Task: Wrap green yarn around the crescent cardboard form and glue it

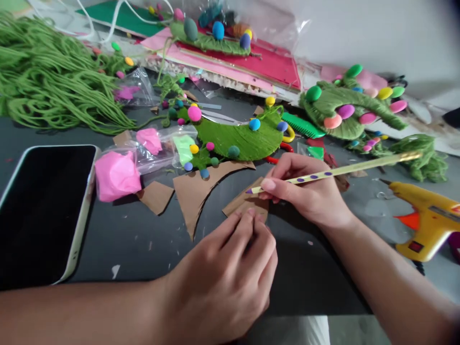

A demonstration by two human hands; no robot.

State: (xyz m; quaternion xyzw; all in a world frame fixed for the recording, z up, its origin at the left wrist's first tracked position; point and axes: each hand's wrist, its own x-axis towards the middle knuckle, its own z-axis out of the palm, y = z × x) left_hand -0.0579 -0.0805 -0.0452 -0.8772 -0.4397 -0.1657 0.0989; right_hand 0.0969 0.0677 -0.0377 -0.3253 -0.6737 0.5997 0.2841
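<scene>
My right hand [305, 191] grips a pale yellow pencil [334, 171] with purple dots, its purple tip touching or just above a small piece of brown cardboard [237, 202]. The bunched fingertips of my left hand [230, 268] press on the near edge of that cardboard and cover part of it. To the left lie a curved cardboard offcut [192, 191] and a smaller scrap [157, 197]. Just beyond my hands rests a crescent wrapped in green yarn [237, 139], with colourful pompom-like balls along it.
A phone [43, 211] lies at the left beside pink clay [118, 177]. Green yarn [53, 76] is heaped behind it. At the right sits a yellow glue gun [427, 215]. Scissors with a red and yellow handle [287, 143] and another yarn-wrapped crescent [350, 105] are further back.
</scene>
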